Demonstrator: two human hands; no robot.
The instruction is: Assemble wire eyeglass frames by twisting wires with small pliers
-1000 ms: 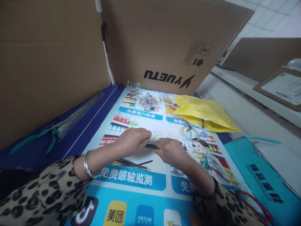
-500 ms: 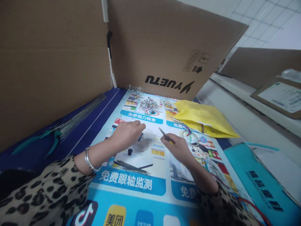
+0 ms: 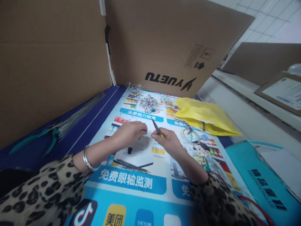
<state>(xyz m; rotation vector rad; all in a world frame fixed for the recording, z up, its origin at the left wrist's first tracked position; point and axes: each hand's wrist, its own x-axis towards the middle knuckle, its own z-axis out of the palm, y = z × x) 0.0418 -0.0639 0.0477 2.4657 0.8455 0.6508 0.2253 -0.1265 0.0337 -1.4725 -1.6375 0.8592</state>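
Observation:
My left hand (image 3: 128, 132) is closed in a pinch over the printed poster (image 3: 131, 182), holding something small that I cannot make out. My right hand (image 3: 166, 142) is closed round small dark pliers (image 3: 157, 128) with a yellow grip, their tip pointing up and away. The two hands nearly touch, fingertips meeting above the poster. A silver bangle sits on my left wrist. Leopard-print sleeves cover both forearms.
Cardboard walls (image 3: 54, 59) stand behind and to the left. Teal-handled pliers (image 3: 50, 136) and a bundle of thin wires (image 3: 80, 113) lie at left. A heap of small wire pieces (image 3: 149, 102), a yellow bag (image 3: 204, 114), a wire loop (image 3: 191, 135) and a teal bag (image 3: 265, 179) lie ahead and right.
My hands drew apart half a second ago and have come back together. The pliers' tip has swung upward in my right hand.

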